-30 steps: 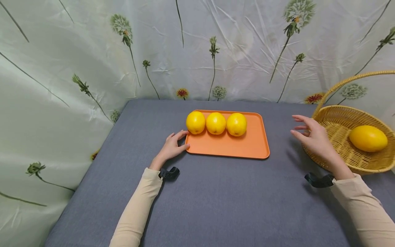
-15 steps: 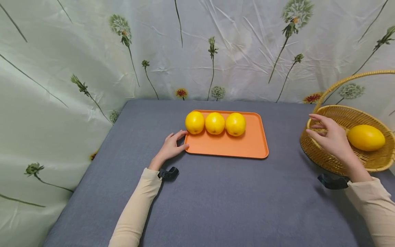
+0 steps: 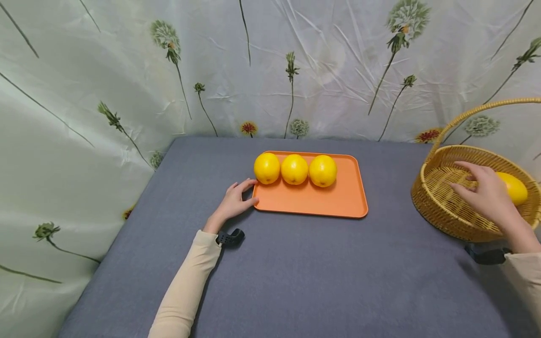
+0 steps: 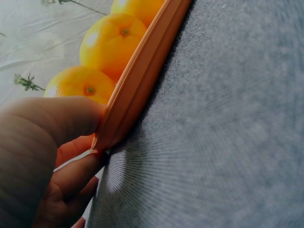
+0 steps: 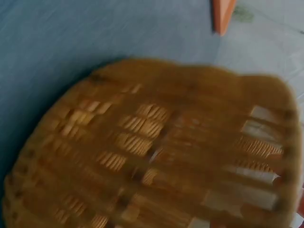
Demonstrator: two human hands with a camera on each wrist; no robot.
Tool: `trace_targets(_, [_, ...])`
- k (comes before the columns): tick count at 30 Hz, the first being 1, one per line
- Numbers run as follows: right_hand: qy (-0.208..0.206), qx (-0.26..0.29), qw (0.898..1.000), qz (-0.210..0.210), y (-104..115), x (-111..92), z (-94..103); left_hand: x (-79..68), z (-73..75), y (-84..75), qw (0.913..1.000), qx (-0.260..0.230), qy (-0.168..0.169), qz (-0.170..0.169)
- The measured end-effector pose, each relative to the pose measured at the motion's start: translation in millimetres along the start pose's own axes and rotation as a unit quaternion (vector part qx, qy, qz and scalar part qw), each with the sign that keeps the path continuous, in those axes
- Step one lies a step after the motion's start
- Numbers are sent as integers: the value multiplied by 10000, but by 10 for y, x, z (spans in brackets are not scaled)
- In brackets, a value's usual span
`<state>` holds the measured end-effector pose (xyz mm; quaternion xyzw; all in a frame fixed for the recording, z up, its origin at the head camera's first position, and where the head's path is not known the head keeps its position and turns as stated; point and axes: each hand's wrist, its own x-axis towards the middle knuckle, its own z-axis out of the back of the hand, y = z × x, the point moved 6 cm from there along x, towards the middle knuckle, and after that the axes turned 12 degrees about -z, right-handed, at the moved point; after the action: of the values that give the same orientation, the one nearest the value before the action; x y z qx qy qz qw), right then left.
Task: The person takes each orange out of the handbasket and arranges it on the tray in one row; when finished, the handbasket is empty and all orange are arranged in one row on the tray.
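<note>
Three oranges [image 3: 294, 169] sit in a row along the back left part of an orange rectangular tray [image 3: 313, 202]. My left hand [image 3: 234, 202] holds the tray's left end, thumb against the rim and fingers around the corner, as the left wrist view shows close up. At the right, my right hand [image 3: 486, 191] hovers over a wicker basket [image 3: 422, 192], fingers loosely bent and nothing between them. Another smooth yellow-orange fruit [image 3: 513, 188] lies in the basket, partly hidden behind that hand. The basket's woven side [image 5: 156, 142] fills the right wrist view, blurred.
A grey cloth [image 3: 296, 272] covers the table. Behind and to the left hangs a pale curtain [image 3: 253, 70] with dandelion prints. The basket's tall arched handle [image 3: 477, 109] rises above its far side. Each wrist wears a black strap [image 3: 230, 237].
My right hand has moved right, from beside the basket to above its inside, close to the fruit there. My left hand, the tray and the oranges have stayed put.
</note>
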<state>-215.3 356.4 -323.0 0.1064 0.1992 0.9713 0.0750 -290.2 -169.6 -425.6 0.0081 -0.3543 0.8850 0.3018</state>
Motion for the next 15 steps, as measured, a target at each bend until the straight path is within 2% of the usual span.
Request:
trace_targets(5, [35, -284, 9992, -296, -171, -9, 8, -6, 13, -1, 10000, 16, -37, 18])
trace_targets(12, [-174, -546, 9975, -418, -385, -11, 27, -15, 13, -19, 10000, -4, -36, 9])
trace_targets(15, [-181, -698, 9946, -748, -504, -13, 46, -10, 12, -20, 10000, -25, -21, 13])
